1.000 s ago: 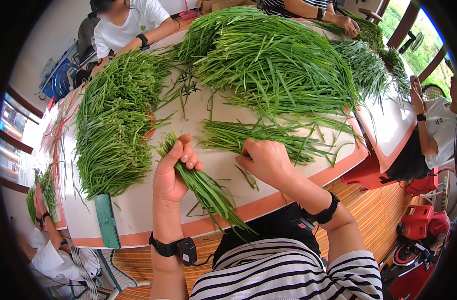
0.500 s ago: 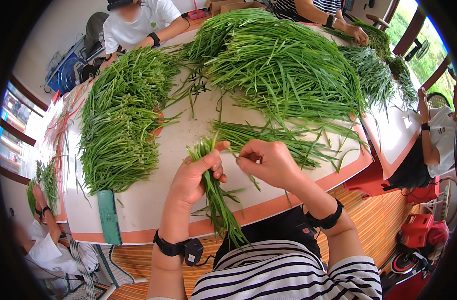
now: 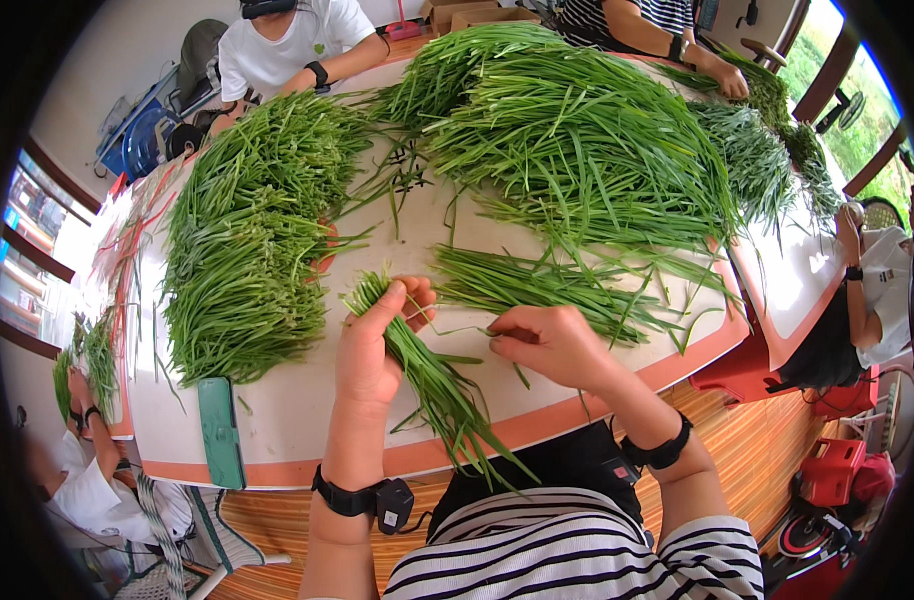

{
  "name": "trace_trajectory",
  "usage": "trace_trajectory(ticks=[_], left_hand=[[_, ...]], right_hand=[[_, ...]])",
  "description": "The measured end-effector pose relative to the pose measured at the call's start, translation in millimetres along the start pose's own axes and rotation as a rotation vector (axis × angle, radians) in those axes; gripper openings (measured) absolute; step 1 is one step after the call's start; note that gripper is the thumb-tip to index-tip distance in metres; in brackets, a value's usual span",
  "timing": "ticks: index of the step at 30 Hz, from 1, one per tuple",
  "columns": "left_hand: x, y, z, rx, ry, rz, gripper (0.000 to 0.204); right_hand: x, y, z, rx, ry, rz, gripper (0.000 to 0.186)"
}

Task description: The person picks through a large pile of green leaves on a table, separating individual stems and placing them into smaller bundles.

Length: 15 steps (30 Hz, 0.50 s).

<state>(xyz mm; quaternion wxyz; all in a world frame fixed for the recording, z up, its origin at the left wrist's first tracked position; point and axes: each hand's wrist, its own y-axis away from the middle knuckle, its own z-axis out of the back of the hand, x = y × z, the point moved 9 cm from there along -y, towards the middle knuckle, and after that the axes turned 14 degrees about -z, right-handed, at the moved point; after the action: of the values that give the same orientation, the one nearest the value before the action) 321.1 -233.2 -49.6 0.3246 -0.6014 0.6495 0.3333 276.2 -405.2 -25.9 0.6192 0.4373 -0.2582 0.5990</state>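
The left hand (image 3: 382, 335) is closed round a bunch of green leaves (image 3: 415, 362) above the near edge of the table (image 3: 297, 420) — its long axis slanting from gathered ends at upper left to loose tips at lower right, pointing toward the striped shirt (image 3: 577, 560). Just right of that bunch, the right hand (image 3: 552, 345) pinches what looks like a thin blade (image 3: 462, 330) running across from the left fingers. Beyond lies a flat bundle (image 3: 537, 288), stretched left to right, then a large heap (image 3: 587, 150).
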Motion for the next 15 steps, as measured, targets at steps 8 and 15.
trace_trajectory(ticks=[8,15], left_hand=[[0.0,-0.4,-7.1,0.069,0.160,0.060,0.023],[-0.4,0.4,-11.4,0.064,0.103,0.068,0.025]], right_hand=[[21.2,-16.0,29.7,-0.271,0.406,0.151,0.019],[27.7,-34.2,20.0,-0.413,0.641,0.230,0.015]])
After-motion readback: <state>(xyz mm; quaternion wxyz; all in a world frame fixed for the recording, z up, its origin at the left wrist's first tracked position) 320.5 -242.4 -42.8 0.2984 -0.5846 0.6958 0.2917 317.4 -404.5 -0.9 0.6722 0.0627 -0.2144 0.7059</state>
